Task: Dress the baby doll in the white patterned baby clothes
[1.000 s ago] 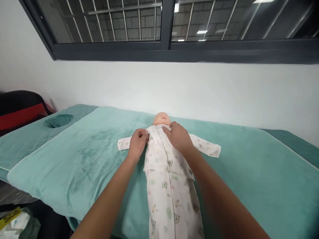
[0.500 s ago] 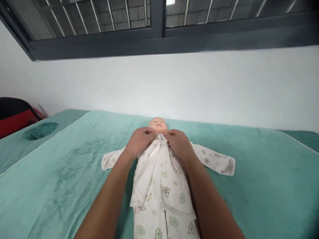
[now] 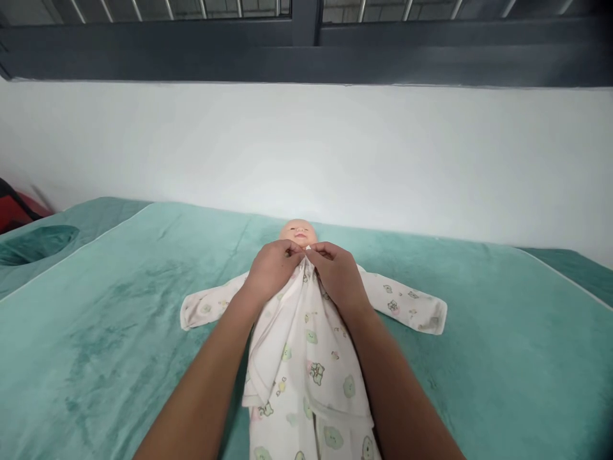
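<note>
The shirt (image 3: 310, 345) is pinched at its top by left hand (image 3: 272, 269) and right hand (image 3: 341, 275). Fastening is apparently underway; steady alignment is needed.

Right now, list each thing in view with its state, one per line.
Left hand: pinching the top near the neck.
Right hand: pinching it too, close beside the left.
Top: gathered at the neck, hanging loosely folded below.
Sleeves: spread out to both sides.
Doll: lying face up, mostly covered.
Sheet: spread out, lightly rumpled.
Window: partly in view; open or shut, cannot tell.
</note>
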### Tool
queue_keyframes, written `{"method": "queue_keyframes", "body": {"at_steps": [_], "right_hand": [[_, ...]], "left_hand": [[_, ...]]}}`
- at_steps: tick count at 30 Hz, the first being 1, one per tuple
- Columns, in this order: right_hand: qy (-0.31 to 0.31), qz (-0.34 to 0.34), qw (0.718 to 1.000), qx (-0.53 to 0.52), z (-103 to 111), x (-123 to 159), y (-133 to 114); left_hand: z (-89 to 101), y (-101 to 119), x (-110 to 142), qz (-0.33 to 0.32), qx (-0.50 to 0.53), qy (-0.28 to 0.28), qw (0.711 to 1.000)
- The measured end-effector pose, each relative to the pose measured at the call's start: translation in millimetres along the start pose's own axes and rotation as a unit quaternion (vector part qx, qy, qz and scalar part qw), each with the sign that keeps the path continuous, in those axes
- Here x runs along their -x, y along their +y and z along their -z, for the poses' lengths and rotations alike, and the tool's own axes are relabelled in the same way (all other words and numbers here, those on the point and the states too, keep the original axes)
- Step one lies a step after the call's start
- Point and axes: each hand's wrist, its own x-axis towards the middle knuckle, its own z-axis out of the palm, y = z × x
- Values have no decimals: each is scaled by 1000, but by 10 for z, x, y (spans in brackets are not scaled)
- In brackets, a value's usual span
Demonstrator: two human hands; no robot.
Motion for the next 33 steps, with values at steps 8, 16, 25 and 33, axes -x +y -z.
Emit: {"method": "queue_keyframes", "body": {"at_steps": [8,16,25,33], "right_hand": [[8,26,995,-100,17,-11,78],[34,29,988,-150,-9,-33,158],[28,39,991,-121,7,-23,121],[17,41,994,-98,18,-2,80]], "left_hand": [[-25,91,118,60,326,42,942],[-25,73,106,60,332,26,941],[-28,54,104,66,343,25,937],[-21,25,99,69,361,23,930]]}}
